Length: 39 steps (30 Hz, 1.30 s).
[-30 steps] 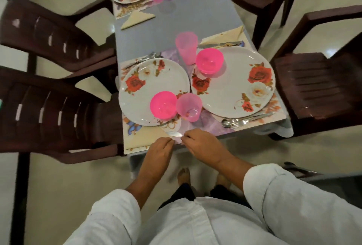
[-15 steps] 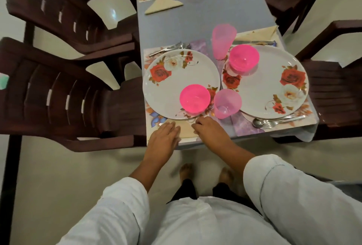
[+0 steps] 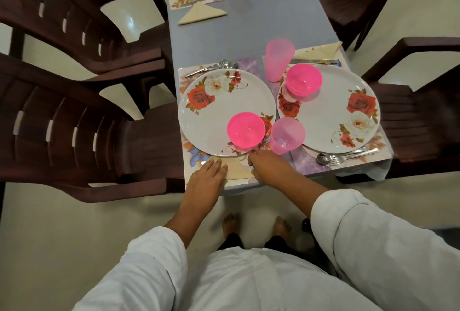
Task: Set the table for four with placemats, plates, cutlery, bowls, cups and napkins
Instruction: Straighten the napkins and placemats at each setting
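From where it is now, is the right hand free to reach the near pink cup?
Probably yes. The right hand lies on the napkin just below the pink cup, with nothing between them.

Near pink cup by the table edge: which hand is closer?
Right. The right hand sits just below the near pink cup, fingertips almost at its base. The left hand is further left, flat on the napkin.

sleeves (image 3: 368, 231): white, rolled to forearm | top: white | trousers: dark | feet (image 3: 231, 223): bare
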Each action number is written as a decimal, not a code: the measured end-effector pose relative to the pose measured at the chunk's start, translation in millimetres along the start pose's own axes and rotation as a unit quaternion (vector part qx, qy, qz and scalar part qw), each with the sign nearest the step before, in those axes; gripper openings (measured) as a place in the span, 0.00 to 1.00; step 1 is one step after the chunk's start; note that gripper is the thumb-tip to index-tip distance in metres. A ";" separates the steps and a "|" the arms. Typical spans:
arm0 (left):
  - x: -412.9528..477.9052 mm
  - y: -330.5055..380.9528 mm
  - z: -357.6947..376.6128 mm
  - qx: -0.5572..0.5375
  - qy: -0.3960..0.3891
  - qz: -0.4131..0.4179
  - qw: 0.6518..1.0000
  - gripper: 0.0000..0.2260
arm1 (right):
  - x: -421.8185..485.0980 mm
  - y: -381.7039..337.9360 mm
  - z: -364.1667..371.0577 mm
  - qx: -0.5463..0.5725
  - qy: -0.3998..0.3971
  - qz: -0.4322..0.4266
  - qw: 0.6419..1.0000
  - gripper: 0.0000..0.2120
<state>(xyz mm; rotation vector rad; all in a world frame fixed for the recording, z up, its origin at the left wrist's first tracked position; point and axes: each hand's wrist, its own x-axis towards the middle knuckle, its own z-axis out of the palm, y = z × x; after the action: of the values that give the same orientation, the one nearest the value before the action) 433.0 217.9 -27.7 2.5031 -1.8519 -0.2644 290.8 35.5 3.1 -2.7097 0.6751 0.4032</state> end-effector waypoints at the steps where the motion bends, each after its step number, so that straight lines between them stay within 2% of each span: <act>1: -0.5 1.3 -1.2 0.000 -0.005 -0.004 1.000 0.19 | 0.3 -1.0 -1.0 -0.008 -0.001 0.003 1.000 0.14; 7: -2.4 4.4 -3.4 -0.001 -0.029 -0.013 0.999 0.22 | 1.5 -1.9 -4.6 -0.016 -0.041 0.025 0.999 0.14; 14: -7.9 5.1 -6.7 0.010 -0.035 -0.002 0.999 0.28 | -2.2 5.3 -6.5 0.023 -0.062 0.043 0.997 0.22; 18: -15.4 4.5 -5.8 0.018 -0.014 -0.003 1.000 0.28 | -10.5 8.0 -8.6 0.023 -0.035 0.049 0.998 0.16; 23: -23.5 8.9 -7.7 0.008 -0.001 -0.023 1.000 0.29 | -24.7 2.5 -11.9 -0.024 0.027 0.054 0.998 0.16; 28: -25.3 9.6 -8.2 0.000 0.000 -0.032 0.999 0.26 | -44.1 -14.8 -28.1 -0.107 0.037 0.016 0.993 0.16; 35: -21.5 7.3 -5.3 -0.026 -0.007 -0.054 0.998 0.17 | -58.3 -27.9 -45.0 -0.123 0.048 0.009 0.991 0.23; 39: -20.4 6.1 -2.0 -0.046 0.022 -0.062 0.997 0.12 | -59.8 -25.8 -42.8 -0.106 0.075 0.015 0.991 0.25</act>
<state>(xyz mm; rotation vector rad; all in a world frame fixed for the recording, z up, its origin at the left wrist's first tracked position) 421.7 235.3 -22.5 2.5429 -1.6313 -0.2864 261.0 65.4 68.7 -2.9577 0.7518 0.2950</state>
